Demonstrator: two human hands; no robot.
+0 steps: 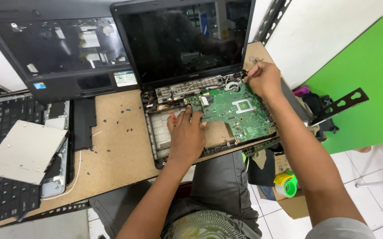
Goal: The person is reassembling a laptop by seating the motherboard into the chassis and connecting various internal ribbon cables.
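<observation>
I'm freeing the green motherboard (235, 110) at the worktop's right edge — left hand (187, 135) flat on it, right hand (264, 79) pinching its far corner — next, I judge, a level lift.

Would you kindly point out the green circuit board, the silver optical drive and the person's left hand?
green circuit board (240, 116): head view, middle of board.
silver optical drive (27, 150): head view, flat top.
left hand (186, 135): head view, back of hand.

Green motherboard (233, 110) lies flat inside the opened black laptop base (156, 141).
</observation>
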